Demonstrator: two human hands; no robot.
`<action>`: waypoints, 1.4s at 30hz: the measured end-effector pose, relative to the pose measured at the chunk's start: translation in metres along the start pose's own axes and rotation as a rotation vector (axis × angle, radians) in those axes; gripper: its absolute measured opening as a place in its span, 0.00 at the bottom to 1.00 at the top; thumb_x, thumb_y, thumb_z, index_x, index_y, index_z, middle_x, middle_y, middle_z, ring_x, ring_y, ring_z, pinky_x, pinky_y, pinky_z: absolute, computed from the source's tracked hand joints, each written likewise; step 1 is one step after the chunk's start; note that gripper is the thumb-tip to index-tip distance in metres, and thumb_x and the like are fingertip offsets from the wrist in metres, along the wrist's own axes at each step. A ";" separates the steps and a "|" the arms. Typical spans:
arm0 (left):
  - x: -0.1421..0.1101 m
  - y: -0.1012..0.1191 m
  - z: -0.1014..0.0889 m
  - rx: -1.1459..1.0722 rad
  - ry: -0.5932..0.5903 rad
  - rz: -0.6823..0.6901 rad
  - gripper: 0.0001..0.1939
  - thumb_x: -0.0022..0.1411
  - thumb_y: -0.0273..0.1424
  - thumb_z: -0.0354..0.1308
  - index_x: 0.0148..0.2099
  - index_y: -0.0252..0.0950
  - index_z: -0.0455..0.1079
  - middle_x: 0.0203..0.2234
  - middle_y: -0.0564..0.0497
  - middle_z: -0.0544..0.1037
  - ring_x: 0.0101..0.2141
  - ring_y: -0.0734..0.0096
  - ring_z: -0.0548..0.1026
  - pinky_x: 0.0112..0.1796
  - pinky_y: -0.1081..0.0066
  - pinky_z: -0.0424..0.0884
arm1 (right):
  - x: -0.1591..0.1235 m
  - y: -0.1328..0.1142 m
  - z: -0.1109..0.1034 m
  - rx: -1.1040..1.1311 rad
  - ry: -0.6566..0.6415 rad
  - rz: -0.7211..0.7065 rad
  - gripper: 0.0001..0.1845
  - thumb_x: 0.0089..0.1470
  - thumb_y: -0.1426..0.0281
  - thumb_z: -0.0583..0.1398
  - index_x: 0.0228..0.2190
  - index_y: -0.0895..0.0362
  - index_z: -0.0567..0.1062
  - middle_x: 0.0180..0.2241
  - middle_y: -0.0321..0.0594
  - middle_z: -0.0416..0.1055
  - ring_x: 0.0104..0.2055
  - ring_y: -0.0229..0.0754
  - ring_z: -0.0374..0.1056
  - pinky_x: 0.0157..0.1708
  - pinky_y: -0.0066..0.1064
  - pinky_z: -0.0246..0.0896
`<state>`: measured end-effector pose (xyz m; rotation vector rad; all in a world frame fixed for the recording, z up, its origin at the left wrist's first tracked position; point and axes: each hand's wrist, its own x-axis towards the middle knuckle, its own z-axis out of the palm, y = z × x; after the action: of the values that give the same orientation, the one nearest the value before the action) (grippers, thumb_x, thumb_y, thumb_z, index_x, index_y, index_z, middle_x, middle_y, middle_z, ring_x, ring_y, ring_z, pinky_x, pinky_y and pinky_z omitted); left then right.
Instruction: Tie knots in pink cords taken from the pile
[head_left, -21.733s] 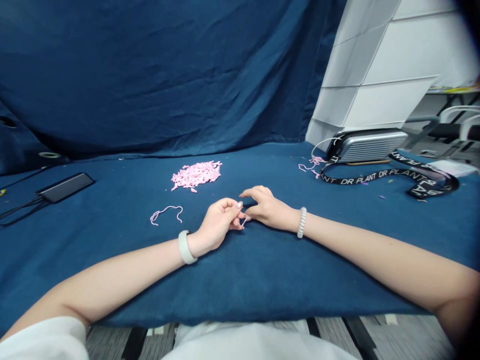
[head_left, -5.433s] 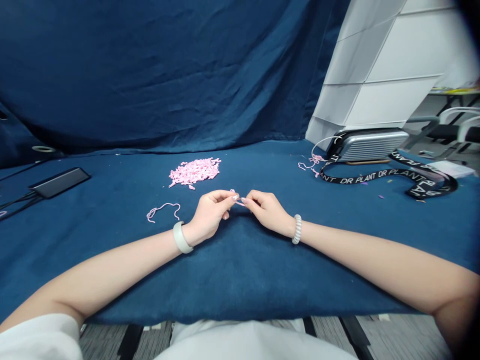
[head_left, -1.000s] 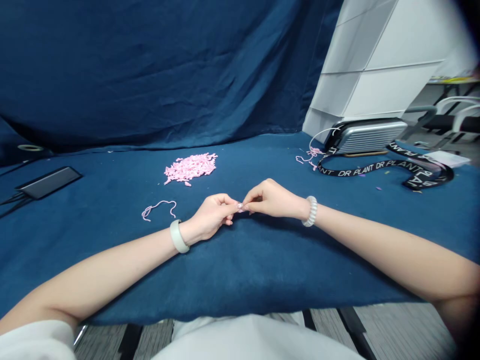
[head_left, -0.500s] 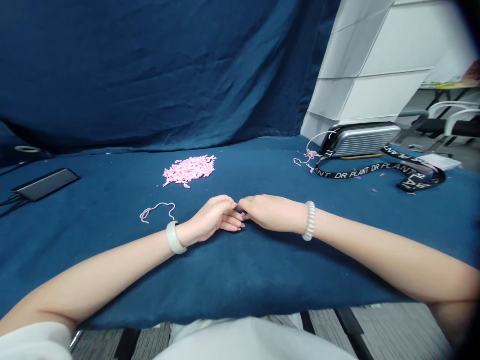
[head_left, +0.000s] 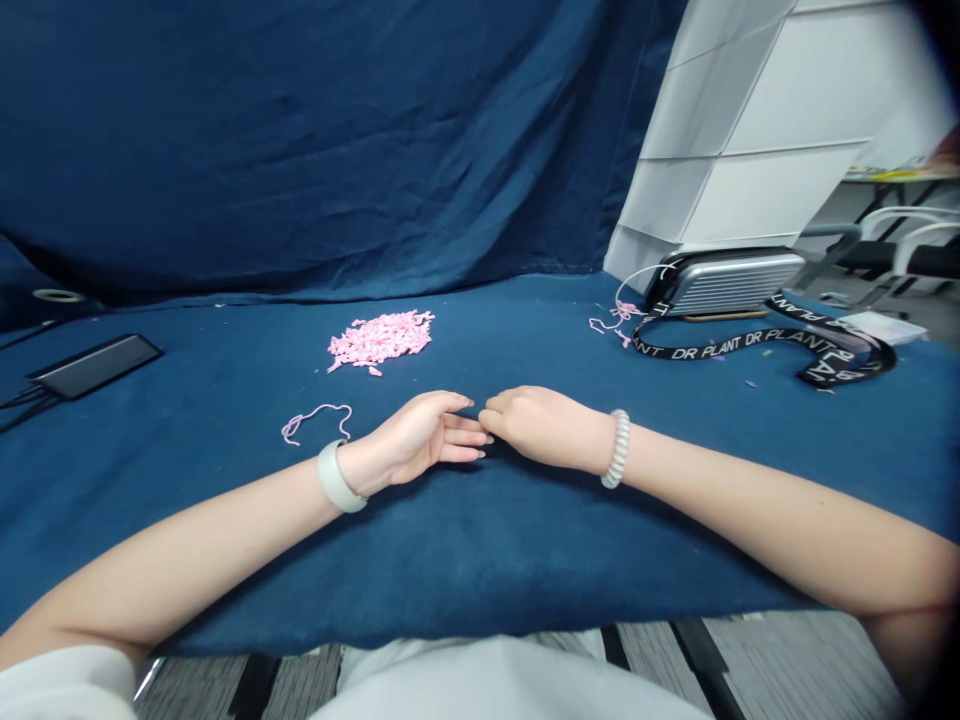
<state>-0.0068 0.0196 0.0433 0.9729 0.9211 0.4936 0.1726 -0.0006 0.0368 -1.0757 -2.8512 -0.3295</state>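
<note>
At the near edge, white clothing (head_left: 510, 680) is seen below the blue cloth (head_left: 480, 560), and bare forearms are stretched inward from both sides. A pale bangle (head_left: 340, 478) is worn on the left wrist, a coiled band (head_left: 616, 450) on the right.

Over the middle of the cloth, the left hand (head_left: 424, 440) is held with its palm turned up, fingers extended and thumb raised apart from them. The right hand (head_left: 540, 428) is held with its back uppermost and its fingers curled in; whether anything is gripped there cannot be told. The fingertips of the two hands are brought together, though contact cannot be made out. A second ago, a small pink bit was pinched between both sets of fingertips; now the left hand's pinch is released and its fingers are spread.

A pale pink strand (head_left: 319, 412) is left lying loosely bent on the cloth beyond the left wrist, and farther off a heap of pink pieces (head_left: 381, 340) is spread; both are undisturbed since then. At far left, a dark flat device (head_left: 97, 365) is set with cables attached. At right, a lettered black lanyard (head_left: 720, 345) is looped before a ribbed silver case (head_left: 739, 280), with a pink tangle (head_left: 621, 318) just beside it. The scene is backed by a blue curtain (head_left: 315, 140) and white panels (head_left: 780, 190).
</note>
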 end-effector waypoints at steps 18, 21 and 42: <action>-0.006 -0.006 0.005 0.170 0.136 0.447 0.16 0.46 0.36 0.64 0.36 0.33 0.71 0.28 0.51 0.77 0.30 0.78 0.76 0.33 0.80 0.74 | 0.002 0.004 0.011 0.664 0.604 0.263 0.09 0.53 0.69 0.54 0.28 0.60 0.73 0.29 0.36 0.73 0.30 0.28 0.67 0.34 0.19 0.59; -0.007 -0.005 0.005 0.184 0.134 0.467 0.15 0.46 0.37 0.64 0.35 0.33 0.71 0.28 0.51 0.78 0.30 0.78 0.76 0.34 0.80 0.75 | 0.002 0.004 0.011 0.667 0.625 0.260 0.09 0.53 0.69 0.55 0.27 0.60 0.73 0.29 0.36 0.73 0.30 0.28 0.67 0.34 0.19 0.59; -0.002 -0.004 -0.003 0.364 0.028 0.518 0.12 0.52 0.38 0.57 0.31 0.33 0.64 0.24 0.55 0.73 0.25 0.83 0.73 0.31 0.79 0.74 | 0.003 0.006 0.010 0.922 0.539 0.255 0.10 0.49 0.66 0.59 0.26 0.60 0.75 0.27 0.37 0.72 0.28 0.28 0.65 0.31 0.20 0.58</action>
<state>-0.0110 0.0174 0.0397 1.5542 0.7930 0.7922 0.1740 0.0079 0.0289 -0.9144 -1.9585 0.5733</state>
